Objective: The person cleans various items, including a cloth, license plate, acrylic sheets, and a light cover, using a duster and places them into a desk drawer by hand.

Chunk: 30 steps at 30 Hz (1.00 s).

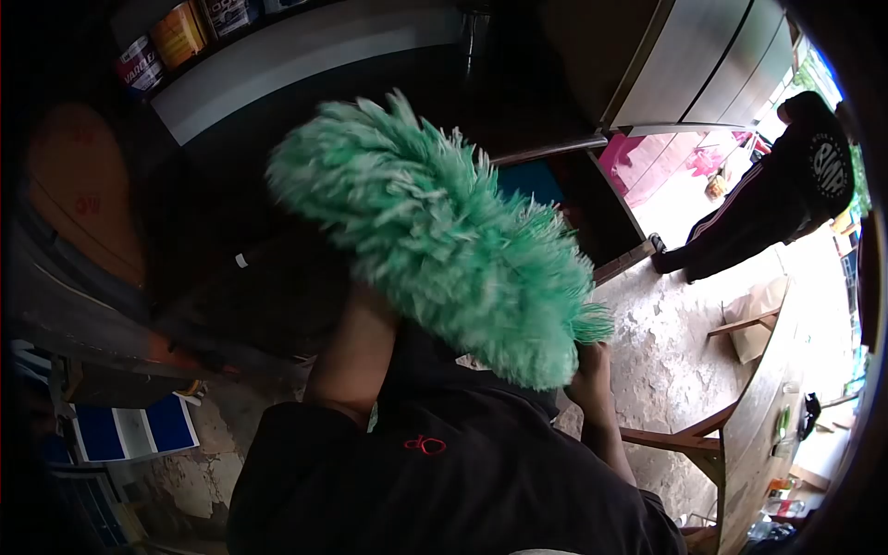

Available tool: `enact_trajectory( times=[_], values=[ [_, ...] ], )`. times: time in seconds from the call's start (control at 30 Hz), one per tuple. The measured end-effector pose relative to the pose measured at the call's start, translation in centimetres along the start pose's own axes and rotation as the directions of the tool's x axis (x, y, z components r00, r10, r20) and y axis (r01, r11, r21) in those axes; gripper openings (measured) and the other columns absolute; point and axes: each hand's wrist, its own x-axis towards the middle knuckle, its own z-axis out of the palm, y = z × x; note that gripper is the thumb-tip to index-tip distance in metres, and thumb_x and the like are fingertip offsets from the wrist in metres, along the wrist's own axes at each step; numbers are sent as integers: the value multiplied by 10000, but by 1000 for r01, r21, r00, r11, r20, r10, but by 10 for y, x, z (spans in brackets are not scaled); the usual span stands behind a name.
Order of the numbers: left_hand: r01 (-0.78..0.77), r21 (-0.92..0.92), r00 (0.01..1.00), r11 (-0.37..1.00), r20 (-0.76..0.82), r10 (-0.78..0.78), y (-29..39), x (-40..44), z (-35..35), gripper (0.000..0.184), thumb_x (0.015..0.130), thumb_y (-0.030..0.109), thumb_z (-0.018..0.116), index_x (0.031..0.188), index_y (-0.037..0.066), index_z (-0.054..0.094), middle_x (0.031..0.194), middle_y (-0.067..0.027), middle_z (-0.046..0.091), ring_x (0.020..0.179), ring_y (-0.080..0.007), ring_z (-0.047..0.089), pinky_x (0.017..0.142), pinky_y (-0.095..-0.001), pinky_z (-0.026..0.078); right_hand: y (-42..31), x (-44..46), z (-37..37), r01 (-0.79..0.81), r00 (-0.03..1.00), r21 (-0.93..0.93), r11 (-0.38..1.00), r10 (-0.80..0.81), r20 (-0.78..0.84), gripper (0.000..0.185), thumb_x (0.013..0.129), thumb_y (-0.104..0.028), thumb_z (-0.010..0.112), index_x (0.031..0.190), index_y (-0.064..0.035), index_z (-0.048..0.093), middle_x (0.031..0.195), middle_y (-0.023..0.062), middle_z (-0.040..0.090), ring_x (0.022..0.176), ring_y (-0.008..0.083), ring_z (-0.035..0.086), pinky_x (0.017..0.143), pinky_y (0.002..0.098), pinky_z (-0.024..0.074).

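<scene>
A fluffy green and white duster stretches diagonally across the middle of the view, slightly blurred. At its lower right end, my right hand is closed round it, with part of the hand behind the fluff. My left forearm reaches up behind the duster, which hides the left hand and its fingers.
An open drawer juts out beyond the duster. A person in dark clothes stands at the right. A wooden table with bottles is at the lower right. Tins line a shelf at the upper left.
</scene>
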Motion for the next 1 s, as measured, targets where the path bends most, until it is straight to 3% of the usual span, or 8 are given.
enact_trajectory(
  times=[0.1,0.23,0.47,0.57,0.7,0.77,0.8,1.0],
  values=[
    [42,-18,999,999,30,-42,-3,2,-14,614,859,548,472,1285,108,431,1230,-51,518,1077,-236,507,874,-358,419,20,-2,12,63,989,-9,998,-64,-135,223,728,-13,542,942,12,603,669,200,578,554,282,600,503,333,425],
    [10,131,1000,991,-28,-6,2,-3,-11,438,885,425,514,1170,92,509,1021,-39,577,892,-198,558,818,-337,463,9,-3,1,-152,988,-24,988,151,-28,232,788,-37,544,999,41,599,858,164,665,831,181,644,698,294,478],
    [-567,556,768,607,91,634,0,42,-61,480,868,253,578,1234,38,353,1109,-67,479,1000,-156,486,891,-310,407,34,-13,14,217,930,69,974,-185,-318,209,730,-53,586,909,54,606,816,131,662,746,223,652,655,301,479],
    [-421,-1,891,907,185,414,-4,24,-42,489,867,235,558,1258,33,346,1144,-85,477,1032,-176,480,923,-327,394,18,-5,1,98,985,37,995,-91,-146,224,725,-39,578,928,53,602,789,149,650,735,180,627,671,280,468],
    [-364,796,890,483,144,433,-1,9,-4,740,668,215,783,1245,22,361,1096,-66,515,1010,-188,518,893,-361,445,9,-5,-6,173,908,545,820,81,-410,263,831,-17,502,1082,43,555,956,115,637,892,163,597,807,283,449],
    [-324,892,935,316,251,252,-3,-1,7,840,572,226,837,1241,13,375,1119,-83,528,1013,-213,534,875,-354,461,95,-32,-16,127,775,-36,991,-122,-620,345,837,-98,583,1147,38,520,1164,172,547,1091,236,513,880,354,440],
    [-299,895,947,332,235,219,-7,-7,14,840,572,226,837,1241,13,375,1119,-83,528,1013,-213,534,875,-354,461,96,-31,-34,-28,726,-706,708,-471,-502,504,863,-135,553,1314,-15,365,1311,158,444,1177,299,457,995,416,357],
    [-327,855,937,-403,239,-253,-46,-11,32,848,582,363,807,1240,3,408,1209,-191,499,1094,-330,517,921,-390,442,156,-65,-63,-245,696,-289,925,-40,-717,267,805,-77,584,1062,-27,530,979,124,596,822,302,561,695,390,457]
  ],
)
